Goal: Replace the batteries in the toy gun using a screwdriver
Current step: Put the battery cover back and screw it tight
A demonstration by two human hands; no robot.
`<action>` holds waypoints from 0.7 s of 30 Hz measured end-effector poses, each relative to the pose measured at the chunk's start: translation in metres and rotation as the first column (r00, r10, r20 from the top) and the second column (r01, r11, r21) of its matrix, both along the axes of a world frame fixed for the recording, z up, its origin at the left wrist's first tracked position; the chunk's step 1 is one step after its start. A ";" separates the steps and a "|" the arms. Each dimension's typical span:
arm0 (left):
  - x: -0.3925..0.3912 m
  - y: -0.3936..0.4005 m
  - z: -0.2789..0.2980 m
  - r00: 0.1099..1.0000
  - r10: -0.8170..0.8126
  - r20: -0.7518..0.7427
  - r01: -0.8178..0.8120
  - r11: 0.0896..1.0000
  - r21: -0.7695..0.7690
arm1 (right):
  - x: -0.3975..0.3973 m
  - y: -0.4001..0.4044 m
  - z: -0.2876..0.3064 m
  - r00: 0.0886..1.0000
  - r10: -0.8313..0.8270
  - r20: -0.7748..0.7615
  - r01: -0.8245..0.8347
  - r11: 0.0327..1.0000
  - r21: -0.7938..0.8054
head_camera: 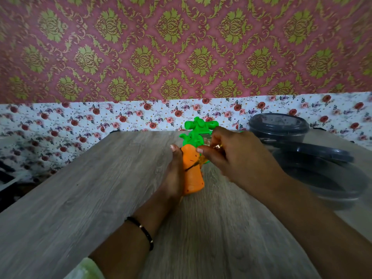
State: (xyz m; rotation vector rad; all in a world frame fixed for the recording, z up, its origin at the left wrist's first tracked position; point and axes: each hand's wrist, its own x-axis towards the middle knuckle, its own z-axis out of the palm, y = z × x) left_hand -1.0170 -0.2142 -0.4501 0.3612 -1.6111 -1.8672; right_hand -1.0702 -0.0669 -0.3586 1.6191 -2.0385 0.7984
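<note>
Head view, toy gun: the toy gun (192,170) stands on its orange grip on the wooden table (100,188), green body pointing away from me. I take it as my landmark.

Head view, left hand: my left hand (173,178) wraps the left side of the orange grip, thumb up beside it near the top, fingers curled behind where I cannot see them. I judge I hold it this way to keep the gun from twisting while the tool turns.

Head view, right hand: my right hand (231,156) sits just right of the gun, fingers bunched and pinching the handle of the screwdriver (196,163). The handle is blurred and mostly hidden in my fingers.

Head view, screwdriver: its thin dark shaft slants down and left across the face of the orange grip. Whether the tip sits in a screw I cannot tell.

Head view, step: I judge I am working on the battery cover screw in the grip; no batteries or loose cover show.

Head view, containers: a dark round tub (278,125) stands right of and beyond the gun, a dark lid (314,152) in front of it, over a clear container (332,182).

Head view, risk: the slanted shaft could slip off the smooth plastic, so I would keep my left grasp firm.
</note>
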 end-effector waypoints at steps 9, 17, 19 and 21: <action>0.001 0.000 0.001 0.993 -0.082 -0.087 0.082 0.997 0.004 | 0.003 0.001 0.001 0.967 0.240 0.090 -0.246 0.967 0.066; 0.003 -0.003 -0.001 0.999 -0.037 0.000 0.037 0.999 0.013 | 0.006 0.005 0.000 0.981 -0.046 -0.189 0.057 0.997 0.052; 0.004 0.000 0.002 0.999 -0.042 0.001 0.042 0.999 0.019 | 0.004 0.007 0.000 0.995 0.085 -0.058 -0.081 0.995 0.064; 0.002 0.001 0.002 0.998 -0.059 -0.013 0.060 0.998 0.019 | 0.002 0.004 0.002 0.963 0.232 0.139 -0.241 0.969 0.054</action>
